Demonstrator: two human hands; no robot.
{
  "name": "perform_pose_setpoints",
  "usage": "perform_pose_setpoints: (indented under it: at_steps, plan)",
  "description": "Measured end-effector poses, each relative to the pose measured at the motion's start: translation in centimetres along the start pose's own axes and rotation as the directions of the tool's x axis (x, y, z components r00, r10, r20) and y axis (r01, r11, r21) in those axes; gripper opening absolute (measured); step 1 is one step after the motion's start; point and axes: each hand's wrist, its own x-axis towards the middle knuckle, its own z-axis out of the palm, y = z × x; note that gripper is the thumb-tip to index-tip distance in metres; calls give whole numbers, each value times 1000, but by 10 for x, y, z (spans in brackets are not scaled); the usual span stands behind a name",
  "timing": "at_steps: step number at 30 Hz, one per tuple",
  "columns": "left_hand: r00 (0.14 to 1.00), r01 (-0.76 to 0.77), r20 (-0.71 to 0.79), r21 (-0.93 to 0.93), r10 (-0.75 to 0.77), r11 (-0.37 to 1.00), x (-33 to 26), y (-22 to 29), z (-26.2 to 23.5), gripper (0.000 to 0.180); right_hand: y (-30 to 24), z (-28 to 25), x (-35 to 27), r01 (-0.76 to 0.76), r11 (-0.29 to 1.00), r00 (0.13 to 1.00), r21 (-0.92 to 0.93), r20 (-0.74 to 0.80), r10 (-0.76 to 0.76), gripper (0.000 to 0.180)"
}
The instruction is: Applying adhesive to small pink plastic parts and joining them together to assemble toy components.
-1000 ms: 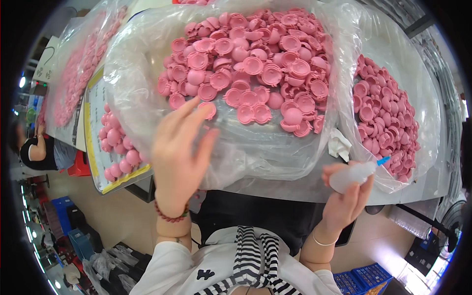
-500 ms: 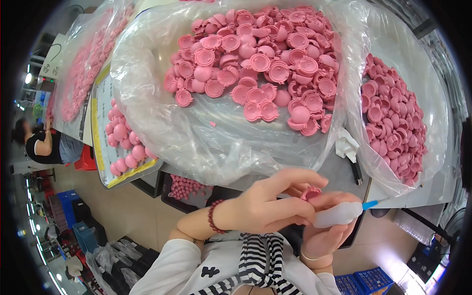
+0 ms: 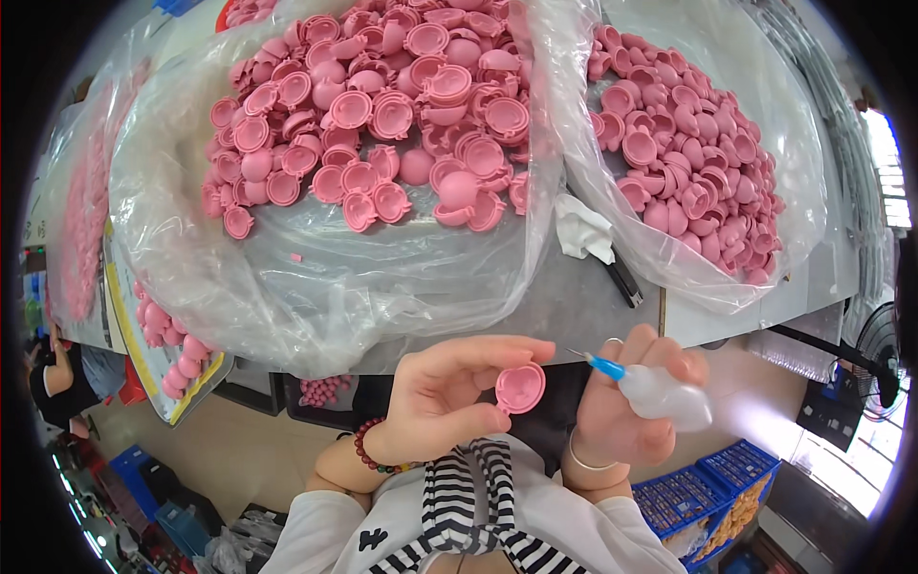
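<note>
Worktop [image 3: 574, 306] w/ clear bags of pink shells above. Left hand [image 3: 440, 397] – fingers pinching pink half-shell [image 3: 520, 387] by its rim, cavity up. Right hand [image 3: 622, 411] fingers wrapped round squeeze bottle [image 3: 665, 394]; blue needle tip [image 3: 602, 365] lies just right of shell, pointing left – not touching.

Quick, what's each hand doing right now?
Left hand: shut on a pink shell piece.
Right hand: shut on a small squeeze bottle, blue needle tip toward the piece.

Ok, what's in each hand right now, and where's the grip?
Left hand pinches a pink shell piece by its rim. Right hand wraps the body of a clear squeeze bottle, its blue needle tip free.
</note>
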Motion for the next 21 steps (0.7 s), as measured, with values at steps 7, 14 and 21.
perform_pose_setpoints:
  at_steps: [7,14,21]
  plan:
    - [996,-52,-68,81,58,995,-4,0,3,45,-7,-7,3,517,761,847,-392,360,-391,62]
    - [993,-68,-86,109,78,992,-5,-1,2,45,-10,2,-2,423,748,905,-510,278,-322,55]
    - [995,-71,-65,111,79,991,-3,0,3,45,-5,4,-1,463,721,886,-516,268,-377,62]
